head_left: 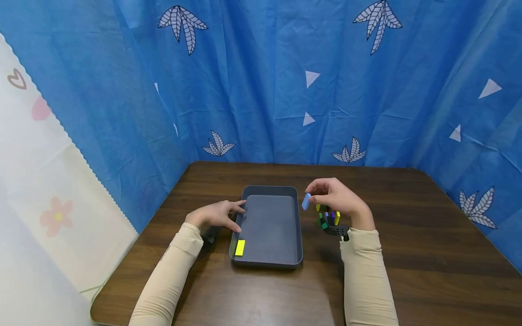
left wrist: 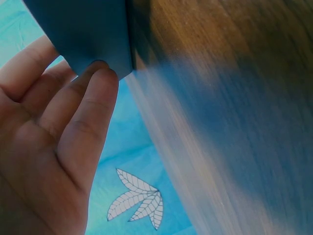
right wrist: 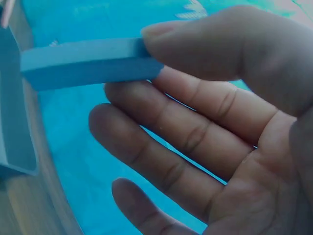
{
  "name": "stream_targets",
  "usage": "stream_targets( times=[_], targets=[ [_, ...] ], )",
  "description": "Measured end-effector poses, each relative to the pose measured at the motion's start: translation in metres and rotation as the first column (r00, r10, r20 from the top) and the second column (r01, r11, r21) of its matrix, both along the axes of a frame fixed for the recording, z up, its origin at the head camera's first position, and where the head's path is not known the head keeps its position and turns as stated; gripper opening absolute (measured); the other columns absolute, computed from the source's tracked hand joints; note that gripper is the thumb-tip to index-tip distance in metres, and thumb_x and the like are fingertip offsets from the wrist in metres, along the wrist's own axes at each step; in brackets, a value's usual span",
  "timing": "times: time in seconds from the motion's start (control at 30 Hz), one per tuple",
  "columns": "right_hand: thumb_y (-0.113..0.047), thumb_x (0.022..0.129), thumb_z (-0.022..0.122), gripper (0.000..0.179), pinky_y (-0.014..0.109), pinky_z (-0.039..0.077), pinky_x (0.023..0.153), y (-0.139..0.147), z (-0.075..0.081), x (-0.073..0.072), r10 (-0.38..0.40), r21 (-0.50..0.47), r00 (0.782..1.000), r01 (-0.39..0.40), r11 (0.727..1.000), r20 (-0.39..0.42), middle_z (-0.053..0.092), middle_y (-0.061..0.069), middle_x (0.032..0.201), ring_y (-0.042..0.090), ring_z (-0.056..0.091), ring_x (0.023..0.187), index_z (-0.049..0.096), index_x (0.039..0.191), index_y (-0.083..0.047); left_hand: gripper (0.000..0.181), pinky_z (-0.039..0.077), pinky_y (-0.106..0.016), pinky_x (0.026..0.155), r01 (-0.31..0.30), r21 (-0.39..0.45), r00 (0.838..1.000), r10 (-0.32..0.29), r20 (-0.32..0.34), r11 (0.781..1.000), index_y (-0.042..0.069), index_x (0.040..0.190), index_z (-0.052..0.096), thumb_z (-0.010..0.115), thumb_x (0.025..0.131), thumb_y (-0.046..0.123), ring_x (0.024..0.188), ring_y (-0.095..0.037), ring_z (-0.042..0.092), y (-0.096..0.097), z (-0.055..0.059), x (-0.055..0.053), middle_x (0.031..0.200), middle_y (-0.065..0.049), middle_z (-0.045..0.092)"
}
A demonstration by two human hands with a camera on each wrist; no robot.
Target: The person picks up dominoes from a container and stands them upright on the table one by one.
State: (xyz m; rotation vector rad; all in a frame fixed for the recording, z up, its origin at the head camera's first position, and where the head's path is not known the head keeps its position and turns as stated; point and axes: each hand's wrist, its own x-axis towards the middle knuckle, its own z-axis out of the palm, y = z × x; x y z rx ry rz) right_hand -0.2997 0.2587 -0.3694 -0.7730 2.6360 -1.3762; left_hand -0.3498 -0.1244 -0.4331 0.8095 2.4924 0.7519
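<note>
In the head view a dark grey rectangular tray lies on the table, with a yellow block in its near left corner. My left hand is at the tray's left rim, fingers spread and fairly straight. The left wrist view shows its fingertips against the tray's outer wall. To the right of the tray, raised above the table, my right hand pinches a light blue block by one end. Up close, the thumb lies on top of this block and the other fingers fan out below.
Under the right hand and wrist sits a group of small coloured blocks, including a yellow block and a purple one, partly hidden by the wrist strap. The brown wooden table extends around the tray. A blue curtain hangs behind it.
</note>
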Motion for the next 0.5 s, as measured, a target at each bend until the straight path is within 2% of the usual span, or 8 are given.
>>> stream_targets(
  times=[0.27, 0.5],
  targets=[
    [-0.015, 0.096, 0.067, 0.021, 0.031, 0.056, 0.061, 0.038, 0.0, 0.011, -0.119, -0.01, 0.993, 0.119, 0.993, 0.0, 0.07, 0.02, 0.1, 0.017, 0.064, 0.076, 0.067, 0.112, -0.001, 0.069, 0.033, -0.054, 0.119, 0.003, 0.002, 1.0, -0.003, -0.001, 1.0, 0.006, 0.143, 0.056, 0.081, 0.084, 0.032, 0.153, -0.034, 0.025, 0.0, 0.002, 0.001, 0.168, -0.005, 0.022],
    [-0.012, 0.098, 0.063, 0.028, 0.023, 0.057, 0.077, 0.065, -0.004, 0.02, -0.191, -0.032, 0.982, 0.19, 0.981, -0.009, 0.068, 0.023, 0.108, 0.011, 0.066, 0.084, 0.063, 0.12, 0.006, 0.07, 0.034, -0.054, 0.119, 0.008, -0.002, 1.0, -0.008, -0.002, 1.0, 0.006, 0.143, 0.055, 0.081, 0.084, 0.033, 0.153, -0.034, 0.026, 0.0, 0.001, 0.001, 0.168, -0.006, 0.022]
  ],
)
